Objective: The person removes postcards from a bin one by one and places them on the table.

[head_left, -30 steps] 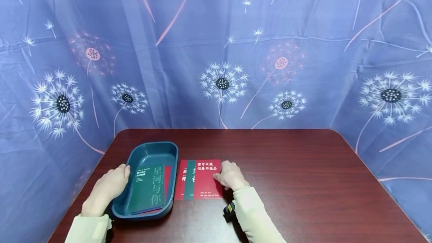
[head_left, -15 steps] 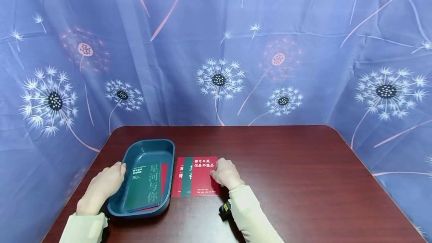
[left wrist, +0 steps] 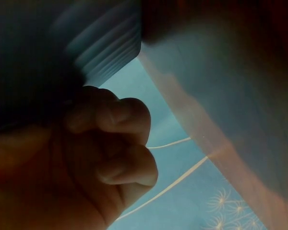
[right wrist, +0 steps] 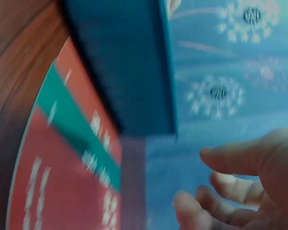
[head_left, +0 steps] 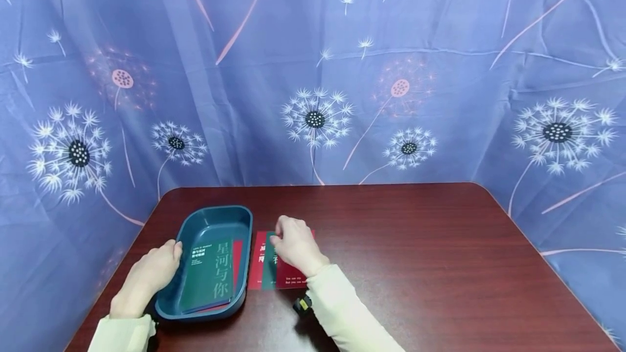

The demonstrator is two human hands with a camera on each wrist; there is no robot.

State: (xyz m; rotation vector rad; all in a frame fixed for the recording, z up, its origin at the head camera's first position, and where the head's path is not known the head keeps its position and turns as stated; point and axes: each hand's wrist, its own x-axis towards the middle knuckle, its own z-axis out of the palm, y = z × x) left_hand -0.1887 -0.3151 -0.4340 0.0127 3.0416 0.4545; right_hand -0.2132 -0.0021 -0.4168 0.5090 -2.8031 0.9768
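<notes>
The deep blue tray [head_left: 215,227] stands at the left of the table, and my left hand [head_left: 151,273] grips its left rim. In the left wrist view, curled fingers [left wrist: 129,163] lie against its ridged wall. Inside the tray a thin green booklet [head_left: 205,276] overlaps a red one [head_left: 237,257]. Right of the tray, several similar booklets lie fanned flat: a red one [head_left: 256,270], a green one [head_left: 269,278] and a red one [head_left: 289,282]. Above them hovers my right hand [head_left: 295,246]. The right wrist view shows its thumb and fingers [right wrist: 235,160] apart, with nothing between them.
The dark red-brown wooden table [head_left: 415,254] extends far to the right. A blue curtain [head_left: 274,96] with dandelion prints hangs behind and on both sides of it. A small black device [head_left: 302,305] sits at the right wrist.
My right hand has left the right edge of the fanned booklets and moved leftward over them. The left hand keeps its grip on the tray, and the booklets stay where they lay.
</notes>
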